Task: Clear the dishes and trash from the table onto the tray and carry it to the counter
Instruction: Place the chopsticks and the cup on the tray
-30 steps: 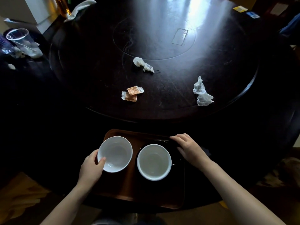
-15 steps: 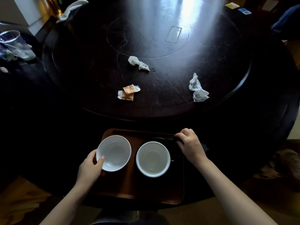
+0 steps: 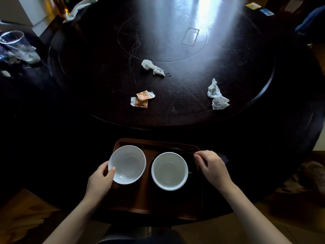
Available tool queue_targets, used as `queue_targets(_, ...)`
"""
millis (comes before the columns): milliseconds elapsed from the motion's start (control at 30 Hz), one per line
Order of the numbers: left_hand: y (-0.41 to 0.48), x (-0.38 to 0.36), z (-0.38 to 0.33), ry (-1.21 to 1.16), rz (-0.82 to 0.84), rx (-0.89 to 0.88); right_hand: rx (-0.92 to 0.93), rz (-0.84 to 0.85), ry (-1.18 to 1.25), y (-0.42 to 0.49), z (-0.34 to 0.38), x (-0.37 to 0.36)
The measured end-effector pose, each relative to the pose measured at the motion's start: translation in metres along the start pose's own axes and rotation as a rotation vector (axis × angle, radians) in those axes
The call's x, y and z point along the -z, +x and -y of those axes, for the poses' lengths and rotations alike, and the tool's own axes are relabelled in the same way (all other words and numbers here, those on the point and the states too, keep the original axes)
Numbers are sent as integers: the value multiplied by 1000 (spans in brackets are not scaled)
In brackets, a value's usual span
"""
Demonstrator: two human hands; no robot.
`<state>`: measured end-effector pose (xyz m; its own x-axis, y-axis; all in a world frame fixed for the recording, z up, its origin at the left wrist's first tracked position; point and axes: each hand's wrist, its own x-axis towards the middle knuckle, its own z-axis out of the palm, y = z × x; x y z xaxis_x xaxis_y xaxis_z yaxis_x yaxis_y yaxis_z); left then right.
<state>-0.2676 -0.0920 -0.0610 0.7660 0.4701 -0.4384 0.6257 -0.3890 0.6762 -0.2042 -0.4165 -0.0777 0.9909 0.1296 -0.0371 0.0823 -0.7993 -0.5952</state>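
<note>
A brown tray (image 3: 158,199) lies at the near edge of the dark round table (image 3: 52,138). My left hand (image 3: 100,180) grips the near-left rim of a white bowl (image 3: 128,164) over the tray's left half. A second white bowl (image 3: 169,170) sits on a dark plate (image 3: 191,155) on the tray's right half. My right hand (image 3: 212,164) has its fingers curled over the tray's far-right rim. On the turntable (image 3: 246,106) lie two crumpled tissues (image 3: 153,67) (image 3: 217,97) and orange wrappers (image 3: 141,101).
A clear plastic cup (image 3: 15,44) with white paper in it lies at the far left. A white cloth (image 3: 79,7) hangs at the table's far-left edge. A yellow packet (image 3: 253,5) and a blue one (image 3: 266,12) lie at the far right.
My right hand's fingers went from stretched out to curled at the tray's right rim. My left hand keeps its hold on the bowl, which has barely moved.
</note>
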Motion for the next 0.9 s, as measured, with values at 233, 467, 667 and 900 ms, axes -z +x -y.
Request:
queue_targets(233, 4, -5, -3, -30, -2, -19, -52, 131, 100, -36, 28, 10)
queue_targets(467, 10, -8, -9, -17, 0, -54, -560, 315, 180, -55, 24, 0)
queue_targets(667, 12, -9, -7, -18, 11, -50, -686, 232, 441, -60, 41, -23)
queue_targets(900, 13, -11, -9, 8, 3, -81, -738, 94, 565, -54, 48, -30)
